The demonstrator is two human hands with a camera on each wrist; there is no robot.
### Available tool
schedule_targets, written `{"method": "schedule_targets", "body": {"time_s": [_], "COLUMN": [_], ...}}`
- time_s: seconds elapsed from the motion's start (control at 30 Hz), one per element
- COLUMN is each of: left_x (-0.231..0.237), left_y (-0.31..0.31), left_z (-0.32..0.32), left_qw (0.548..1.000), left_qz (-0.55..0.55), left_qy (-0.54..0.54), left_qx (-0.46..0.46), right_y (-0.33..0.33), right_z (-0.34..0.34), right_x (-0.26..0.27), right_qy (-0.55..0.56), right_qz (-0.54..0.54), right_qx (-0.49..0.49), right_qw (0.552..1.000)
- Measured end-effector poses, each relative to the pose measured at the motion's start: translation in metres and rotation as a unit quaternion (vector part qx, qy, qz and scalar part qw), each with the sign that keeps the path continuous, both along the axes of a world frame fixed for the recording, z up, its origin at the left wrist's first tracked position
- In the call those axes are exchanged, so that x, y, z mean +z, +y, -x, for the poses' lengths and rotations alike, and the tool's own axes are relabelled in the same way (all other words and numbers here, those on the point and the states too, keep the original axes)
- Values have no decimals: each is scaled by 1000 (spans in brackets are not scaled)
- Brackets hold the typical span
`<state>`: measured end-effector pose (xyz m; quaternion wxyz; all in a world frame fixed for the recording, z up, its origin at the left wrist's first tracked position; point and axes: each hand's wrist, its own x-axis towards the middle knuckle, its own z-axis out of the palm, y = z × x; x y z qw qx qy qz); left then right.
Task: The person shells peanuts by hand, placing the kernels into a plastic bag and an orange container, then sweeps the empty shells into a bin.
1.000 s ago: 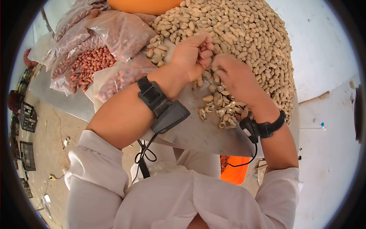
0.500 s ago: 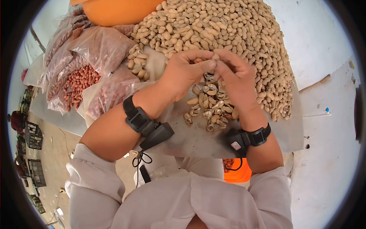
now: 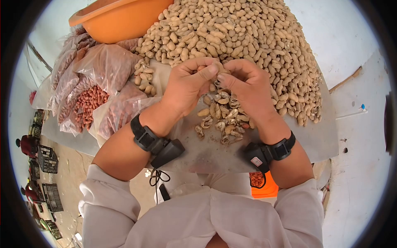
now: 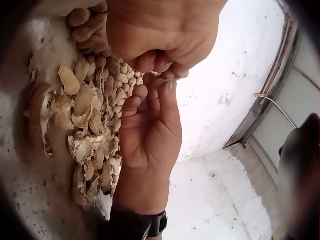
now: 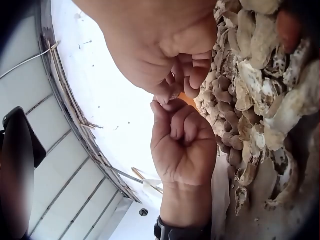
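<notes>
In the head view both hands meet above the near edge of the peanut pile [image 3: 248, 37]. My left hand [image 3: 186, 84] pinches a peanut [image 3: 222, 71] between thumb and forefinger, its other fingers curled toward the palm. The right hand [image 3: 251, 89] grips the same peanut from the other side, thumb against forefinger. Fingertips cover most of the peanut. Broken peanut shells [image 3: 226, 124] lie in a heap on the table just below the hands; the left wrist view shows these shells [image 4: 85, 145] at close range.
Left of the hands lie clear bags of red kernels [image 3: 105, 68], one with loose kernels [image 3: 90, 103] showing. An orange basin [image 3: 120, 18] stands behind them. An orange container [image 3: 266, 188] with red kernels sits below the table's front edge [image 3: 194, 165]. A white wall [image 3: 359, 136] rises at right.
The right hand has come from the pile to meet the left hand. Both now hold a peanut between their fingertips. The head view has shifted, showing more of the orange basin.
</notes>
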<state>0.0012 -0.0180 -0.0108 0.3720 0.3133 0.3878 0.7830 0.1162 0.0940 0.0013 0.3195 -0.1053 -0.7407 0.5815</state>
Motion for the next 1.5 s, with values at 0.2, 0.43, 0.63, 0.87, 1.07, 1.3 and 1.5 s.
{"method": "schedule_targets", "body": {"time_s": [0.2, 0.43, 0.63, 0.87, 1.07, 1.3, 1.5], "left_x": [-1, 5, 3, 0, 1, -2, -2], "left_y": [-2, -4, -4, -5, -7, -4, -3], "left_z": [2, -4, -4, -3, -7, -4, -9], "left_qw": [999, 988, 964, 949, 952, 967, 979], "left_qz": [51, 21, 37, 72, 37, 15, -1], "left_qy": [11, 148, 249, 291, 284, 244, 194], "left_qx": [-9, 44, 82, 100, 108, 68, 58], "right_y": [-2, 0, -3, -3, -10, -8, -5], "right_z": [2, 2, -1, -1, 1, 3, 4], "right_x": [-1, -2, 5, 1, 1, -4, -9], "right_qy": [58, 53, -26, -60, -51, -11, 47], "right_qz": [-146, 3, 54, -56, -55, 135, 289], "right_qx": [-66, 1, 64, 17, 0, 60, 113], "right_qw": [985, 999, 996, 996, 997, 989, 949]}}
